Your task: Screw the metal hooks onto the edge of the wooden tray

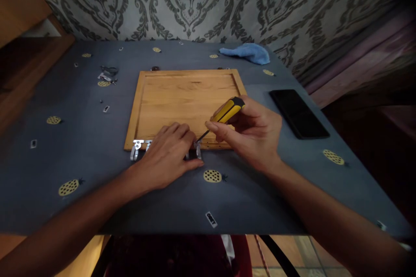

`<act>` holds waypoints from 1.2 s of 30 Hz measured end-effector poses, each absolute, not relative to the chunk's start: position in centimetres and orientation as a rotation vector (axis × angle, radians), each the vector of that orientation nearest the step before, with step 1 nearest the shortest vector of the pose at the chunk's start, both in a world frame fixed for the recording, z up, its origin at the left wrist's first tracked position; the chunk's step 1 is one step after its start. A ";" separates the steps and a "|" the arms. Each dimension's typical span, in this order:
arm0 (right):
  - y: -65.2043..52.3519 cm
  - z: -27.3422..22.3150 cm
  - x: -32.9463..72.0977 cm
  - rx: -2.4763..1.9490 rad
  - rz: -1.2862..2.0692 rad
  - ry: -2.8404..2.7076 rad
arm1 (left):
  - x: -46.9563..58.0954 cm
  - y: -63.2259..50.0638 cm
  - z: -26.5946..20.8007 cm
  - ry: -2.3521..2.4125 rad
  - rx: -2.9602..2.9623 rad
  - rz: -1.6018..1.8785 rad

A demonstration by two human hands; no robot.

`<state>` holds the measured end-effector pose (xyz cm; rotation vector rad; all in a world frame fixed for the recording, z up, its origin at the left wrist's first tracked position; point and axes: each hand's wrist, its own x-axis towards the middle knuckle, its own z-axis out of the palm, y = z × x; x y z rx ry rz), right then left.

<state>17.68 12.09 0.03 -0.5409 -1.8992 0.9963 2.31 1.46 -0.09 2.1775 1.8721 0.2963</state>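
Right hand (255,130) grips yellow-and-black screwdriver (227,111) — left hand (170,151) half-curled, hold unclear, by silver metal hook (199,151) at framed wooden board (182,101), near edge

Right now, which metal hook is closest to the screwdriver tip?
The rightmost hook visible along the board's near edge: the screwdriver tip reaches its top; others sit farther left.

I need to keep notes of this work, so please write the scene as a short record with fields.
Panel: wooden, lying on the table
Hooks: silvery, along panel's near edge
Left hand: at that edge, partly hiding the hooks
Right hand: holds yellow-black screwdriver, tip down at a hook
Cloth: blue, beyond panel
Phone: dark, right of panel
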 end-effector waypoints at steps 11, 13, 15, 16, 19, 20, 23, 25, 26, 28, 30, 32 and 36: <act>12.2 0.7 17.6 -0.552 0.966 -1.783 | 2.3 1.4 -0.2 1.880 2.205 0.303; 12.1 0.8 17.8 -0.563 0.936 -1.811 | 2.3 1.4 -0.1 1.878 2.197 0.297; 12.1 0.7 17.8 -0.575 0.932 -1.841 | 2.3 1.5 0.0 1.882 2.188 0.297; 12.0 0.7 17.8 -0.582 0.940 -1.852 | 2.3 1.5 0.0 1.885 2.187 0.299; 12.0 0.4 17.8 -0.595 0.963 -1.861 | 2.3 1.5 -0.1 1.888 2.192 0.301; 12.0 0.4 17.7 -0.598 0.961 -1.862 | 2.3 1.5 -0.1 1.886 2.194 0.300; 12.0 0.1 17.7 -0.608 0.946 -1.877 | 2.3 1.5 -0.1 1.883 2.189 0.285; 12.0 0.1 17.7 -0.611 0.953 -1.888 | 2.3 1.5 0.0 1.884 2.182 0.280; 12.0 0.1 17.7 -0.606 0.963 -1.894 | 2.3 1.5 0.0 1.884 2.180 0.279; 12.1 0.3 17.7 -0.569 0.977 -1.915 | 2.3 1.5 0.1 1.883 2.177 0.273; 12.1 0.5 17.8 -0.516 0.999 -1.946 | 2.3 1.5 0.1 1.880 2.177 0.271; 12.2 0.8 17.9 -0.479 1.033 -1.977 | 2.3 1.5 0.0 1.877 2.179 0.281; 12.4 1.1 18.1 -0.443 1.098 -1.998 | 2.3 1.4 -0.1 1.872 2.183 0.306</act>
